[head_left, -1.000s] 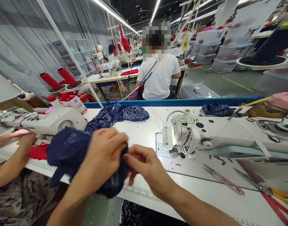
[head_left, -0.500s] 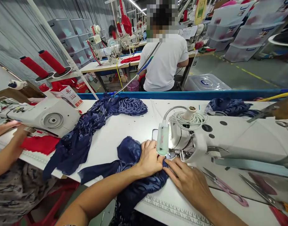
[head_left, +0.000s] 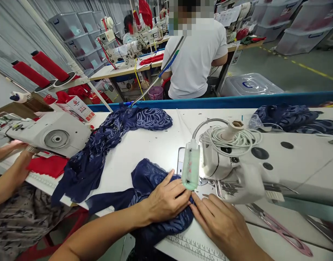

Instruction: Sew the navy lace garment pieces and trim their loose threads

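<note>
A navy lace garment piece (head_left: 148, 177) lies bunched in front of the sewing machine head (head_left: 237, 181), its lower part hanging over the table's front edge. My left hand (head_left: 167, 199) rests on it, fingertips closed on the fabric edge near the needle area. Close beside it, my right hand (head_left: 223, 221) pinches the same edge with thumb and forefinger; its other fingers lie together on the table. The two hands' fingertips almost meet. A clear greenish lamp (head_left: 191, 165) on a bendable neck hangs over them and hides part of the left fingertips.
Another pile of navy lace (head_left: 101, 152) lies to the left, beside a co-worker's hands (head_left: 21, 159) on red fabric (head_left: 48, 166). Pink-handled scissors (head_left: 280, 228) lie at the right. A coil of cable (head_left: 231, 137) tops the machine. Ahead sits a person in a white shirt (head_left: 193, 61).
My left hand has drawn back slightly toward me and turned, with its thumb side raised. Both hands stay at the fabric edge. The view has shifted, bringing the machine head closer.
</note>
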### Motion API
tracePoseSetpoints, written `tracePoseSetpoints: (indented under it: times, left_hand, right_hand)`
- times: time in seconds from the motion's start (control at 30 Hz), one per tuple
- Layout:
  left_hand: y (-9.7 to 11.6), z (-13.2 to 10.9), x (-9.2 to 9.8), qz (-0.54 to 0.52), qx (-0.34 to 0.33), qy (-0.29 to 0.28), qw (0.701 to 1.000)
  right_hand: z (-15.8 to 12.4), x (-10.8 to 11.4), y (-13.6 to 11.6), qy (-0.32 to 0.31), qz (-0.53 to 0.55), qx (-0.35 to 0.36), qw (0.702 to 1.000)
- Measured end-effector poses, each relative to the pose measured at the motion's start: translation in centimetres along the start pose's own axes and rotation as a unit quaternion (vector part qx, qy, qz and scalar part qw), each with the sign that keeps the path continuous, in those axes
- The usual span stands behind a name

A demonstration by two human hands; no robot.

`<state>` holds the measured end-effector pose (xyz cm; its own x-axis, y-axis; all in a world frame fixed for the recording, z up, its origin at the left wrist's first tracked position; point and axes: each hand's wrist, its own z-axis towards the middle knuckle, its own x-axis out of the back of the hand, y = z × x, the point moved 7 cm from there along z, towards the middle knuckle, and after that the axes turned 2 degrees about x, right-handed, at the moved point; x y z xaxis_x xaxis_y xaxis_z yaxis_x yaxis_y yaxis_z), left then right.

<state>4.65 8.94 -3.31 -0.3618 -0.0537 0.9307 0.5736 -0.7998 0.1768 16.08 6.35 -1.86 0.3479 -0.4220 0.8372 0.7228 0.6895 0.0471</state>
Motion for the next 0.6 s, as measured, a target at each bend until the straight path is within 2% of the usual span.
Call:
tracePoseSetpoints:
  times: [0.13, 0.3, 0.47, 0.6]
  left_hand:
    - [-0.4, -0.1, 0.3, -0.014, 0.002, 0.042, 0.999]
    - [-0.3, -0.1, 0.6, 0.032, -0.067, 0.099, 0.992]
    - [-0.3, 0.0, 0.3, 0.063, -0.079, 0.098, 0.99]
    - [-0.1, 0.1, 0.6, 0.053, -0.07, 0.099, 0.991]
  right_hand:
    - [-1.1, -1.1, 0.7, -0.02, 0.074, -0.016, 0.997]
    - [-1.8, -1.9, 2.1, -0.042, 0.166, -0.031, 0.985]
    - [-1.5, -1.2, 4.0, -0.019, 0.167, -0.112, 0.98]
    - [-1.5, -1.7, 4.5, -0.028, 0.169, -0.14, 0.975]
